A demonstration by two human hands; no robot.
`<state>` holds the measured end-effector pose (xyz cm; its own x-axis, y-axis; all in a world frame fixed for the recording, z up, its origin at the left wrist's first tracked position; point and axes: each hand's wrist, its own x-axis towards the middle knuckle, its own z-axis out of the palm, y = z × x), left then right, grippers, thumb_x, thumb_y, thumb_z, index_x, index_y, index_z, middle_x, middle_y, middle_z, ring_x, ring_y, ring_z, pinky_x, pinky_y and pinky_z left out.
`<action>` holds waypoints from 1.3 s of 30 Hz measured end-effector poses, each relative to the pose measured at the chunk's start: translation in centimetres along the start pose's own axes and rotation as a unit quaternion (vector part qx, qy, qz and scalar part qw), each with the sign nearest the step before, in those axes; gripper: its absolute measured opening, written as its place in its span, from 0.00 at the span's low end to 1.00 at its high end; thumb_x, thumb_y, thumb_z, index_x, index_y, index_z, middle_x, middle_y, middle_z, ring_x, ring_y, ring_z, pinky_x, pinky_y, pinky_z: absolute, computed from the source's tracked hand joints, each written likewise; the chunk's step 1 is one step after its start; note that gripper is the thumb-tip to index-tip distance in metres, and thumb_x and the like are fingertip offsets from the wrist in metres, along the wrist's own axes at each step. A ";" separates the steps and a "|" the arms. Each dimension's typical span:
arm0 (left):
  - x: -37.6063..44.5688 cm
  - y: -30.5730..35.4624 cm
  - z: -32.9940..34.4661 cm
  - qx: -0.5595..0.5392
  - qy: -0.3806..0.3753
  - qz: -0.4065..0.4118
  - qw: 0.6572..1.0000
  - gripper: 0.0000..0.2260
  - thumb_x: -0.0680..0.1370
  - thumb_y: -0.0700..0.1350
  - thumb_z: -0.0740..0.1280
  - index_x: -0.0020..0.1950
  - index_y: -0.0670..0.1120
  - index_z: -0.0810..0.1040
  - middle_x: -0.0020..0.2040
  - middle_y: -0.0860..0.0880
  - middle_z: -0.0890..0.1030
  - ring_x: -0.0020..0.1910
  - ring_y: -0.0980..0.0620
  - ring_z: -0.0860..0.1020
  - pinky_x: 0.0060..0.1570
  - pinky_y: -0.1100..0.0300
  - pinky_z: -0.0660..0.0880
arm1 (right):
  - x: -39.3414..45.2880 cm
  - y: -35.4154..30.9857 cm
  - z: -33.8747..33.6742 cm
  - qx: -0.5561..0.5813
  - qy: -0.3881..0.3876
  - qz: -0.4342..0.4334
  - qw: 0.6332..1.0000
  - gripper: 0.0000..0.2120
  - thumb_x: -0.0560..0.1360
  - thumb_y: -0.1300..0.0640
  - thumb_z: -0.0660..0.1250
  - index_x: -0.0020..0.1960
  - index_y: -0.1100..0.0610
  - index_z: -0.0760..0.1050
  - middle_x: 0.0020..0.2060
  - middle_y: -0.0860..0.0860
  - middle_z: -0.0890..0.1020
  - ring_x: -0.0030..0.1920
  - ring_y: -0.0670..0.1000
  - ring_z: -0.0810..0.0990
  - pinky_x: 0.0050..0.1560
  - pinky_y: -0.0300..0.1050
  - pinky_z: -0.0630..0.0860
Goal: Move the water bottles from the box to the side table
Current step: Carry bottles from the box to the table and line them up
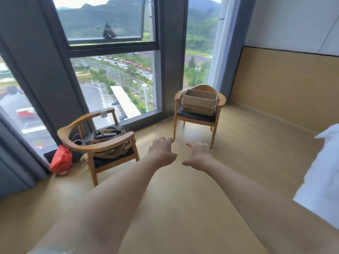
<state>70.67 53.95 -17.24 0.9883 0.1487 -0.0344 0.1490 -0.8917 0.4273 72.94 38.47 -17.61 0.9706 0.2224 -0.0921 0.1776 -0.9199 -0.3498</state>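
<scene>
While both arms are stretched forward into the middle of the frame, nothing is held: the left hand (161,150) and the right hand (199,154) are seen from behind, side by side and apart, with fingers loosely curled downward around no object. From the hands outward, the cardboard box (200,101) is found above and slightly right of them in the picture, resting on the dark seat of the wooden chair (197,116) right of centre, before the window (113,74). The box is well apart from both hands, with bare floor between; the right hand is judged the nearer. Its long axis runs roughly left to right across the seat, its top open. No water bottles can be made out inside from this angle, and no side table is in view. A second chair (102,143), holding a bag (108,139), stands at lower left.
</scene>
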 end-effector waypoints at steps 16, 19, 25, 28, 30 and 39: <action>33.3 6.0 8.0 0.030 -0.065 0.086 0.994 0.29 0.77 0.49 0.74 0.76 0.52 0.69 0.70 0.45 0.73 0.68 0.44 0.71 0.62 0.51 0.75 | 28.8 10.6 -1.9 0.042 0.020 0.095 0.994 0.38 0.71 0.43 0.77 0.76 0.47 0.68 0.69 0.53 0.74 0.70 0.58 0.70 0.65 0.54 0.73; 39.6 7.6 8.2 0.029 -0.066 0.077 0.994 0.29 0.77 0.48 0.74 0.76 0.52 0.69 0.70 0.46 0.73 0.68 0.44 0.71 0.62 0.50 0.77 | 34.9 12.3 -3.2 0.051 0.014 0.091 0.994 0.37 0.71 0.44 0.78 0.76 0.47 0.69 0.69 0.53 0.74 0.70 0.58 0.70 0.64 0.53 0.74; 51.3 10.4 8.1 0.041 -0.049 0.079 0.995 0.28 0.76 0.49 0.74 0.74 0.53 0.71 0.72 0.46 0.72 0.70 0.44 0.69 0.59 0.52 0.73 | 46.0 15.2 -6.6 0.051 -0.019 0.086 0.995 0.36 0.71 0.44 0.77 0.75 0.48 0.69 0.70 0.53 0.74 0.70 0.59 0.69 0.65 0.53 0.73; 56.0 11.2 9.1 0.049 -0.065 0.078 0.994 0.27 0.76 0.50 0.74 0.74 0.53 0.71 0.72 0.46 0.72 0.71 0.44 0.68 0.60 0.51 0.72 | 50.5 16.2 -7.3 0.056 -0.030 0.086 0.994 0.37 0.72 0.45 0.78 0.76 0.49 0.68 0.71 0.53 0.73 0.71 0.58 0.69 0.65 0.52 0.73; 59.2 11.4 9.8 0.052 -0.071 0.079 0.993 0.25 0.77 0.51 0.74 0.72 0.53 0.72 0.71 0.46 0.72 0.70 0.44 0.69 0.58 0.51 0.73 | 53.6 16.9 -7.5 0.056 -0.041 0.087 0.994 0.37 0.72 0.45 0.77 0.77 0.48 0.67 0.70 0.53 0.73 0.70 0.58 0.69 0.65 0.52 0.73; 77.7 13.3 12.2 0.069 -0.091 0.117 0.986 0.24 0.77 0.51 0.71 0.73 0.51 0.71 0.65 0.47 0.74 0.64 0.45 0.71 0.58 0.49 0.77 | 71.7 20.7 -7.7 0.039 -0.047 0.107 0.992 0.37 0.73 0.45 0.76 0.77 0.47 0.65 0.71 0.53 0.72 0.72 0.59 0.67 0.68 0.54 0.69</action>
<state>149.88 48.45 -25.28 0.9837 -0.1372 -0.1166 -0.0941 -0.9439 0.3166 147.49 32.88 -24.27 0.9648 0.0563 -0.2568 -0.0482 -0.9224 -0.3833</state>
